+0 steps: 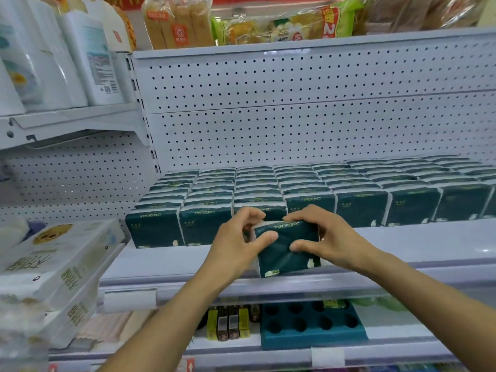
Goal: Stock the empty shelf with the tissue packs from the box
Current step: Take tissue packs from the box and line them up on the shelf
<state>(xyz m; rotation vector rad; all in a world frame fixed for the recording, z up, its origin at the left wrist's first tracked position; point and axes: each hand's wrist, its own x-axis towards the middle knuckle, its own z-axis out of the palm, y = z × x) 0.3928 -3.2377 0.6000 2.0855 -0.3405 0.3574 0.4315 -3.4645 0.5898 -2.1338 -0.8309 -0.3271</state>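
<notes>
Currently, stage: one tissue pack (288, 248) in hand at the shelf (402, 245) front, about 6 o'clock of the stocked rows (295, 189).
Left hand (239, 245): fingers curled onto the pack's left end, thumb across its face.
Right hand (326, 237): fingers wrapped over the top right corner, thumb pressing the front.
Reason for hold: two-sided grip likely keeps the soft pack square, label outward, matching its neighbours.
Pack position: upright, slightly tilted, just ahead of the third column.
Open room: bare strip along the front lip, 3 to 9 o'clock.
Edges: shelf lip directly beneath; pegboard back (295, 103) well behind.
Box: not in view.
</notes>
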